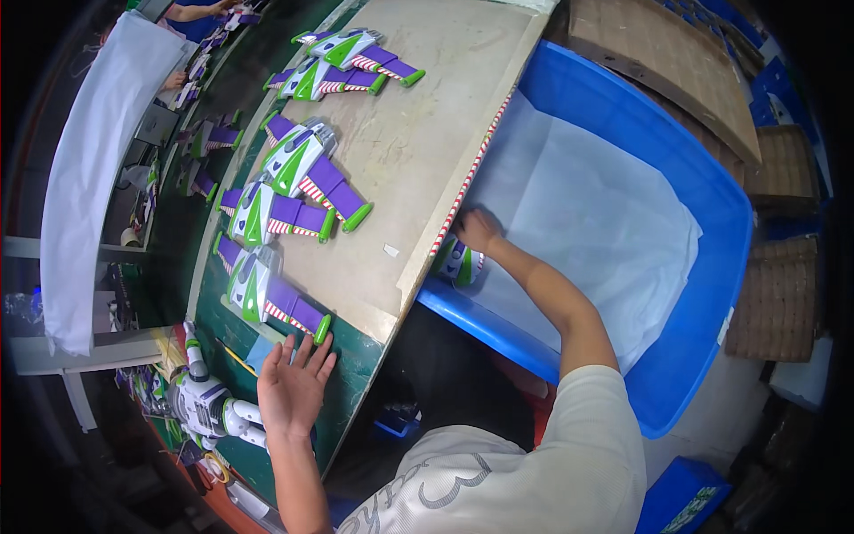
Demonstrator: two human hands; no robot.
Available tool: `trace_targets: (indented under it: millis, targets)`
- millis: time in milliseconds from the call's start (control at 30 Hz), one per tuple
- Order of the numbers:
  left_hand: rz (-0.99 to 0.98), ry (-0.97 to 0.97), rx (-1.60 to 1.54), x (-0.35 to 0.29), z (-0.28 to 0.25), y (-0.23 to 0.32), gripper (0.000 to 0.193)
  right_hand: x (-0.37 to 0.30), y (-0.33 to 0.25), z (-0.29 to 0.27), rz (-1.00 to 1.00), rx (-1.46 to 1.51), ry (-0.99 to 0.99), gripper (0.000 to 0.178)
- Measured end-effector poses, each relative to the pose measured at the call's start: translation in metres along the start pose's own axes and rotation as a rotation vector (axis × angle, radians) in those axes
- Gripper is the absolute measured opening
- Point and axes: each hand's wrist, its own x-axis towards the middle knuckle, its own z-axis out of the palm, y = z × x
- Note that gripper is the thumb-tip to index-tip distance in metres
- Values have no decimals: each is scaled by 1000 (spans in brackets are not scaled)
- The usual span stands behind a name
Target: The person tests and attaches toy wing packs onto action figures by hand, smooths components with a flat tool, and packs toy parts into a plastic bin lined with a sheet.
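Observation:
My left hand (294, 388) is open, palm up with its fingers spread, at the near edge of the table. Its fingertips are by the green wing tip of the closest toy wing pack (251, 283), which is white, green and purple with red-striped edges. Several more wing packs (296, 164) lie in a row up the table. Inside the blue bin (623, 98), my right hand (478, 230) is closed at a similar wing pack (462, 264) beside the table edge. The table's edge hides part of that pack and some of the fingers.
A white sheet (587, 205) lines the bin. Left of my left hand lies a white toy robot figure (200, 402), with a yellow pencil (235, 356) nearby. Cardboard (667, 62) is stacked beyond the bin. Another person's arm (197, 12) shows at the far left.

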Motion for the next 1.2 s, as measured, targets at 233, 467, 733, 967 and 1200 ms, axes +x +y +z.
trace_targets:
  millis: [233,467,733,967,1200]
  targets:
    - [69,-50,143,31,-19,-1,20,9,14,35,-142,-76,300,21]
    - [289,99,205,-70,-45,3,27,43,48,-28,-28,270,1075,20]
    - [528,87,502,-132,-125,29,27,-67,-302,-113,-689,562,314,20]
    - [1056,462,702,-138,-169,50,41,-121,-391,-51,-713,683,-132,31]
    - [1014,409,659,-192,-207,92,45,-165,-511,-52,-1278,106,-665,47]
